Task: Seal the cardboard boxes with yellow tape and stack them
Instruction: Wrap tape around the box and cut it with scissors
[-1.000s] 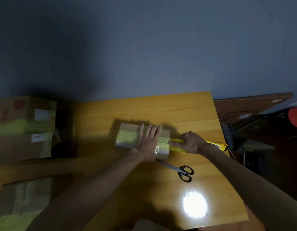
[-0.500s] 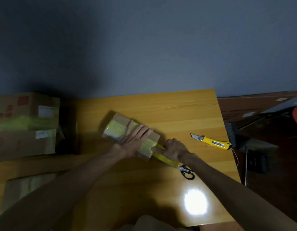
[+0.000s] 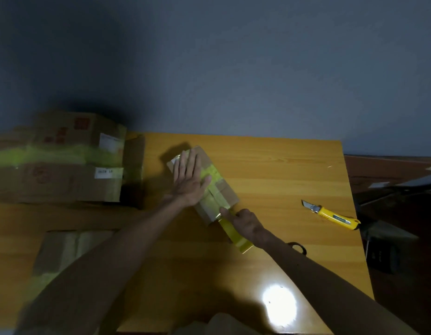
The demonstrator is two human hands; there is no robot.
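**The tape tail runs off the box's near end, under our right hand**

The small cardboard box [image 3: 224, 189] lies near the middle of the table [image 3: 270, 165]. Its long axis runs on a diagonal, from far-left to near-right. Our left hand [image 3: 189, 182] lies flat on its top at the far end, fingers straight and together, pressing down and gripping nothing.

Bands of yellow tape already cross the lid. One strip of the yellow tape [image 3: 236, 238] carries on along that same diagonal, off the box's near end and down onto the table towards us.

Our right hand [image 3: 246, 223] sits just at that near end, and this is the relation that matters. The box lies up and to the left of the hand, touching its forefinger. That finger is stretched out onto the tape where it turns over the box's edge. The other fingers are curled over the strip, and we cannot tell whether they pinch it or only rest on it.

The loose tail sticks out past the wrist, so we judge the right hand to be the one placed to smooth or cut it.

The utility knife [image 3: 333, 215] lies well to the right — blade out, clear of both hands. The scissors [image 3: 297, 247] are mostly hidden behind the right forearm. Taped boxes [image 3: 64, 160] stand stacked at the far left.
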